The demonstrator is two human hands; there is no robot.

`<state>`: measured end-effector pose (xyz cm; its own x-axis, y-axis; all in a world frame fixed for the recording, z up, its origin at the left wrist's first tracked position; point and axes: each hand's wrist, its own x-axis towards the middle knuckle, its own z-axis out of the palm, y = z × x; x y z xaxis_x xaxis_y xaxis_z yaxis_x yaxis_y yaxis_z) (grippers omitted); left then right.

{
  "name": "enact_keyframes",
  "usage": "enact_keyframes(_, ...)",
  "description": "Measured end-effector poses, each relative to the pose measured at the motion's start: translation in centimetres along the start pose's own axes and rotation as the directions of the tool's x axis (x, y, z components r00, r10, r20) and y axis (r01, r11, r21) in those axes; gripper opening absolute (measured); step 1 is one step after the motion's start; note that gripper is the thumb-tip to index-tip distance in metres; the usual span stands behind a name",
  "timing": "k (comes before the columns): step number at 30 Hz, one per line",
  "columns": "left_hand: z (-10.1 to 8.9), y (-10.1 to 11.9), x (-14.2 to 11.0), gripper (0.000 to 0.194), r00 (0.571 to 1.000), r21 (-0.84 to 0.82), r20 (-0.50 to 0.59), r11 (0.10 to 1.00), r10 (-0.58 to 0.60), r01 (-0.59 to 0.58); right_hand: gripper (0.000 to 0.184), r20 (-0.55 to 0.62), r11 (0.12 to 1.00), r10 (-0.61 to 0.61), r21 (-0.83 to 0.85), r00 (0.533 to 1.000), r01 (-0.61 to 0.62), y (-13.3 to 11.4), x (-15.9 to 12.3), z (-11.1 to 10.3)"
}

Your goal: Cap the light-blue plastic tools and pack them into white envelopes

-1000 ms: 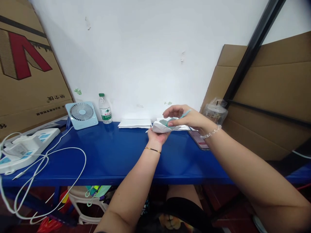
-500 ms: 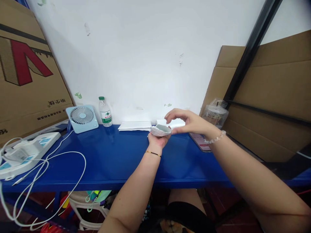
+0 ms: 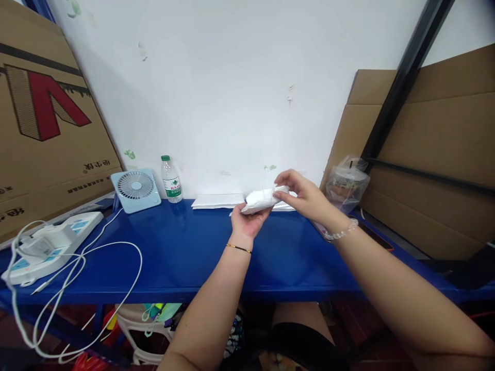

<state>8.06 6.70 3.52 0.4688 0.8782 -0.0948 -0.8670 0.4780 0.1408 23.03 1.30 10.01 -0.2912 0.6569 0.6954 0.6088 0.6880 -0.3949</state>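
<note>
A white, soft-looking paper pouch [image 3: 261, 199] is held above the blue table [image 3: 185, 247], tilted with its far end up to the right. My left hand [image 3: 248, 222] supports it from below, palm up, with the fingers mostly hidden behind it. My right hand [image 3: 301, 193] pinches its right end between thumb and fingers. Behind the hands, a flat stack of white paper pieces [image 3: 216, 201] lies against the wall. A second white stack [image 3: 285, 206] shows partly behind the pouch and my right hand.
To the left stand a light blue fan [image 3: 136, 189], a water bottle [image 3: 171, 181] and a power strip [image 3: 58, 247] with looping white cables. A bagged drink cup [image 3: 347, 184] stands at the right, near a cardboard sheet [image 3: 436, 154]. A phone-like object [image 3: 375, 238] lies behind my right forearm.
My right hand has closed on the pouch's right end. The pouch has turned from showing its open mouth to showing its side. The view has shifted slightly.
</note>
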Motion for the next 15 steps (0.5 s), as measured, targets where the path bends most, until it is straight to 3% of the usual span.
enact_keyframes(3, 0.1, 0.4, 0.1, 0.047, 0.998, -0.001, -0.032, 0.998, 0.058, -0.058, 0.023, -0.156, 0.985, -0.126, -0.141, 0.98, 0.104, 1.1, -0.5, 1.6)
enact_keyframes(6, 0.4, 1.4, 0.9, 0.044, 0.991, 0.055, -0.02, 0.99, 0.134, -0.132, 0.02, -0.005, 0.919, -0.272, -0.299, 0.962, 0.258, 2.1, -0.4, 2.9)
enact_keyframes(8, 0.5, 2.8, 1.9, 0.038, 0.982, 0.118, 0.012, 0.975, 0.188, -0.188, 0.022, 0.101, 0.889, -0.28, -0.347, 0.955, 0.298, 3.2, 0.2, 3.9)
enact_keyframes(11, 0.1, 6.1, 3.8, 0.025, 0.968, 0.241, 0.0, 0.94, 0.25, -0.242, 0.027, 0.115, 0.88, -0.204, -0.414, 0.972, 0.234, 5.9, 2.0, 6.0)
enact_keyframes(15, -1.5, 11.7, 6.1, 0.013, 0.903, 0.442, -0.174, 0.851, 0.393, -0.284, 0.028, 0.029, 0.949, -0.092, -0.299, 0.995, 0.096, 10.3, 5.7, 9.4)
